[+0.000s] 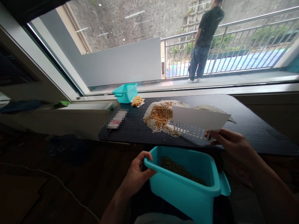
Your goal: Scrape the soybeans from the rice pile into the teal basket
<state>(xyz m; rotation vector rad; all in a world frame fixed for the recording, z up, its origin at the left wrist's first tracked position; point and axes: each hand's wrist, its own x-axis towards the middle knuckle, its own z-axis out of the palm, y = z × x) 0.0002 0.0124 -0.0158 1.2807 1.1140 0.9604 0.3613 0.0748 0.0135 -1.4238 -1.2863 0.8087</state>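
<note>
My left hand [136, 175] grips the left handle of a teal plastic bin [187, 193] held below the table's front edge; the bin holds dark green beans [179, 170]. My right hand [230, 146] is closed on a white slotted scoop [198, 123], which stands on edge over a pile of white rice mixed with yellow beans [161, 116] on the black table [257, 124]. The scoop's slotted edge touches the near side of the pile.
A second teal bin [125, 92] and a yellow crumpled item [137, 100] sit at the table's far left. A blurred flat object [116, 119] lies on the left end. Behind the window a person [204, 40] stands at a balcony railing. A white cable [58, 183] crosses the floor.
</note>
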